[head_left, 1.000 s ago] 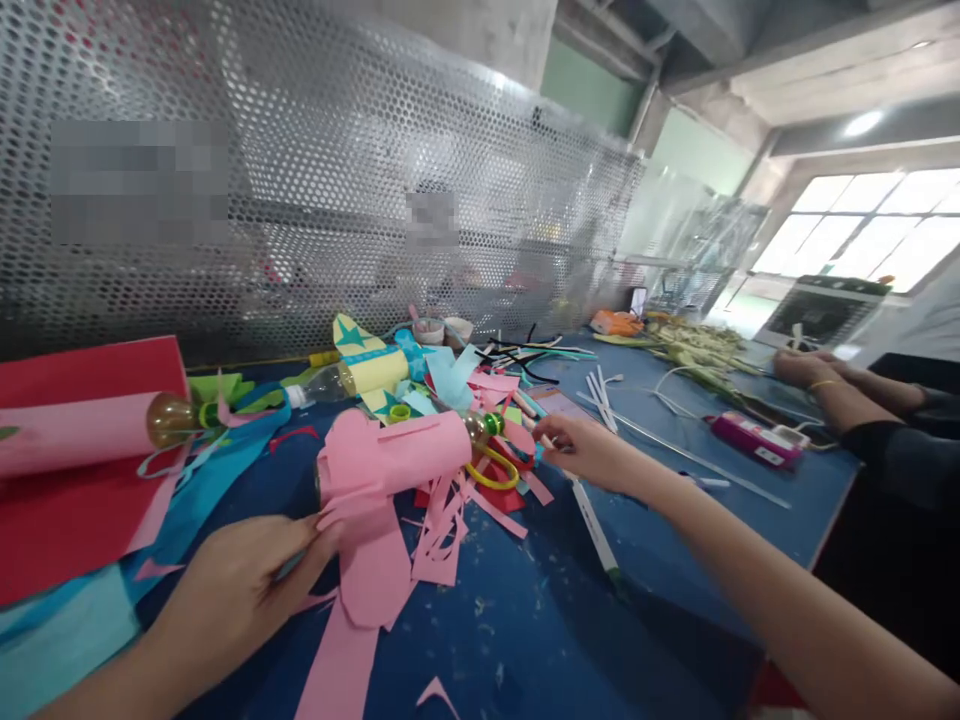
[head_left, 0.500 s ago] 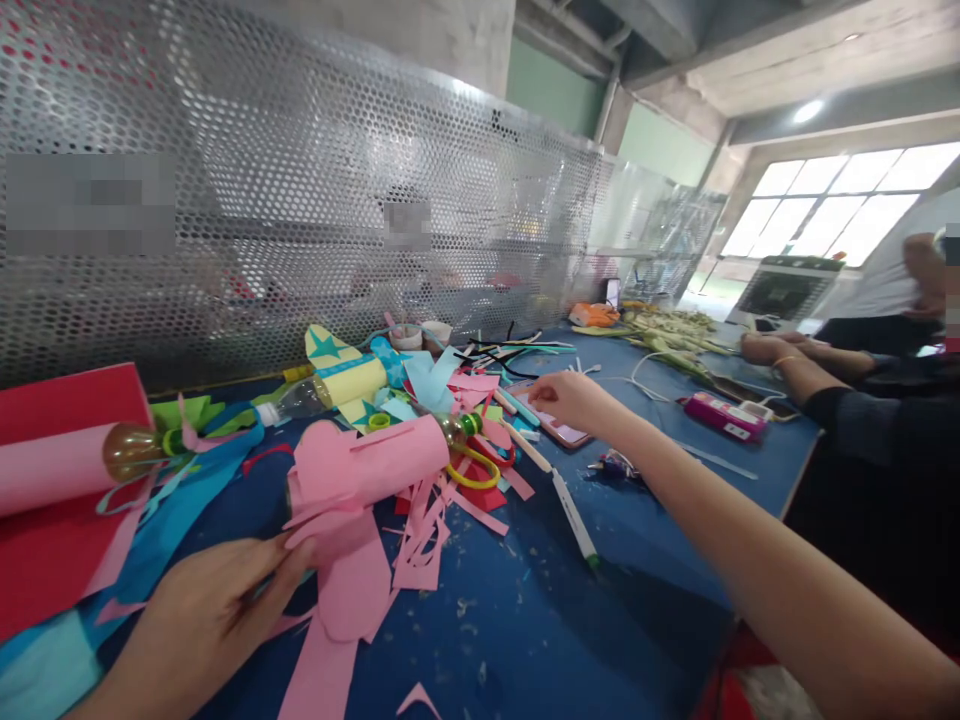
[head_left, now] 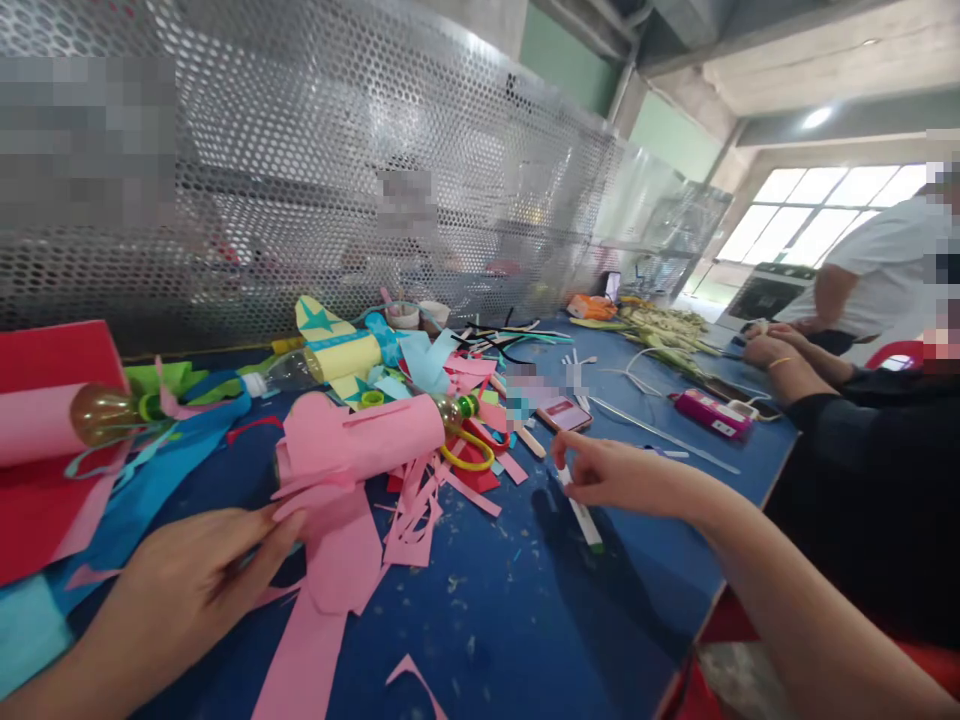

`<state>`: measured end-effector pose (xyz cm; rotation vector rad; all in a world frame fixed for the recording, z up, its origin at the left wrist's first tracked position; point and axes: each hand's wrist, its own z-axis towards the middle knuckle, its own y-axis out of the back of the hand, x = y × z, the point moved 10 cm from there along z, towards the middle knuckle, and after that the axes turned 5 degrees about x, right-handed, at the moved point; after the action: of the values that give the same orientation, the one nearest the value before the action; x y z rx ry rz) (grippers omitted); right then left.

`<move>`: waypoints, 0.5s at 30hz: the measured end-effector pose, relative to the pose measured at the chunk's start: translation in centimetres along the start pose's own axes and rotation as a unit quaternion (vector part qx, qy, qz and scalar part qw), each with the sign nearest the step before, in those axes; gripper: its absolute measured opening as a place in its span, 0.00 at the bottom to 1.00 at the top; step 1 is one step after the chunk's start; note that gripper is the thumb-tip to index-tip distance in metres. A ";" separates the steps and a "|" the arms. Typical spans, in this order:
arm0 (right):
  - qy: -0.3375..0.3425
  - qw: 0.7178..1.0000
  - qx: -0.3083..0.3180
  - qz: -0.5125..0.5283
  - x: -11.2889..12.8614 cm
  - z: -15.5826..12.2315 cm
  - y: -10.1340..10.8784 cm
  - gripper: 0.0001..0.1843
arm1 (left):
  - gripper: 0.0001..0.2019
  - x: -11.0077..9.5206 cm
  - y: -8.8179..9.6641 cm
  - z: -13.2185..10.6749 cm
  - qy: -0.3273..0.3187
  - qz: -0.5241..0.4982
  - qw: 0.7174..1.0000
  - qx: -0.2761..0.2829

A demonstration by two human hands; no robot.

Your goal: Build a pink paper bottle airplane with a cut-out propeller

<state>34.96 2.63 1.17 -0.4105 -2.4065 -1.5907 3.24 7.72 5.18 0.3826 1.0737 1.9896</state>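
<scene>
On the blue table, a bottle wrapped in pink paper [head_left: 394, 440] lies on its side, its green neck pointing right. My left hand [head_left: 202, 570] pinches a pink paper flap at the bottle's near left end. More pink paper [head_left: 341, 560] hangs below it. Over on the right, my right hand [head_left: 615, 475] has thumb and index finger closed about the upper end of a white marker pen [head_left: 583, 522] with a green tip. The pen still lies along the table. Close behind that hand rests a phone [head_left: 562, 413].
Paper scraps and pink strips [head_left: 412, 520] lie around the bottle. Another pink-wrapped bottle [head_left: 109, 412] and a yellow-wrapped one [head_left: 345, 358] lie to the left and behind. A purple box [head_left: 712, 413] sits at right, near a co-worker's hands [head_left: 772, 350]. A perforated metal screen [head_left: 315, 200] stands behind.
My right hand has come from above the phone toward me and down to the white marker pen. My left hand keeps its pinch on the pink paper. The view has shifted slightly.
</scene>
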 end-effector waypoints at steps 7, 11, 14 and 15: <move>0.175 0.915 0.077 0.355 5.4 -2.0 -0.1 0.18 | 0.25 -1.8 0.8 0.7 -0.046 -0.018 0.999 0.006; 0.225 0.854 0.256 0.393 12.6 -2.5 -4.5 0.18 | 0.26 -2.6 1.1 0.9 -0.058 -0.003 0.998 0.006; 0.257 0.864 0.202 0.383 16.7 -0.9 -5.1 0.13 | 0.27 -2.8 1.2 0.8 -0.063 0.010 0.998 0.001; 0.278 0.865 0.168 0.383 17.9 -0.3 -4.9 0.13 | 0.27 -2.8 1.2 0.8 -0.062 0.013 0.998 0.002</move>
<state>16.52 2.43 3.11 -0.6271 -1.6883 -0.7715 4.80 5.57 6.90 0.5178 0.9991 1.9606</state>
